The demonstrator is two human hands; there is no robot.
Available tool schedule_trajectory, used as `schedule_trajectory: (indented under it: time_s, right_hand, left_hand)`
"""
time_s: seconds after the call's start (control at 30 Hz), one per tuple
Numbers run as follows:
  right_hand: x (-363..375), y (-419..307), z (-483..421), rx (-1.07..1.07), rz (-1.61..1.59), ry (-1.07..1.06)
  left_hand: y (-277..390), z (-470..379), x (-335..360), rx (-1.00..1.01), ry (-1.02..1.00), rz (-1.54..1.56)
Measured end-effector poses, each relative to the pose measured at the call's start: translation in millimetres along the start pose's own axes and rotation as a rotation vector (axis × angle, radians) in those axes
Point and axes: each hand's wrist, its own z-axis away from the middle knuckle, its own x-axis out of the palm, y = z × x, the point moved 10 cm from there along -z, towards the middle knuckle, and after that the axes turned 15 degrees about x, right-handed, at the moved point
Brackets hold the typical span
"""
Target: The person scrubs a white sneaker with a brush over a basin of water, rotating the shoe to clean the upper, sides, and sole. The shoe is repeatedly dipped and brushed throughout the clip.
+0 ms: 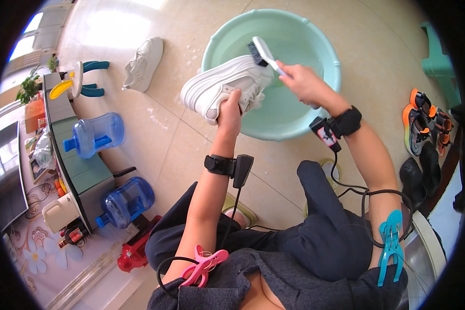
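Observation:
My left hand [230,110] grips a white sneaker [213,87] by its heel opening, fingers hidden inside. The shoe is tilted so its thick sole faces up and left, with the toe over a pale green plastic basin [329,58] of water. A scrubbing brush [264,52] with dark bristles and a white-and-grey handle is held in my right hand [304,83]. Its bristles are at the toe end of the sneaker; I cannot tell whether they press on it. White suds cling near the laces.
Another white sneaker [144,64] lies on the tiled floor [201,155] to the left, near scattered suds. Blue water jugs [100,133] stand by a cabinet [81,170]. At right are orange-and-black shoes [416,126] and a green stool [440,62]. Cables [339,178] run from my wrist straps.

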Motion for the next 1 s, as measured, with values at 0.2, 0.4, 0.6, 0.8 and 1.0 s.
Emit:
schedule_trajectory:
  time_s: [0.2,0.4,0.6,0.8,1.0]
  right_hand:
    - [15.5,-79.8,51.5,-0.436,0.191,0.147]
    - [3.7,-87.8,34.3,-0.31,0.306,0.125]
    - [36.7,-106.4,39.0,-0.496,0.251,0.082]
    - [-6.6,-10.4,-12.5,-0.072,0.204,0.141]
    - [14.5,-17.9,26.0,-0.302,0.063,0.283]
  left_hand:
    - [-0.1,7.9,2.1,-0.124,0.04,0.018]
    - [0.7,3.6,-0.5,0.046,0.012,0.023]
    - [-20.1,0.1,-19.2,-0.062,0.066,-0.023]
    - [-8.4,-3.8,-9.9,-0.078,0.204,0.098]
    - [6.4,-15.6,4.6,-0.097,0.241,0.108]
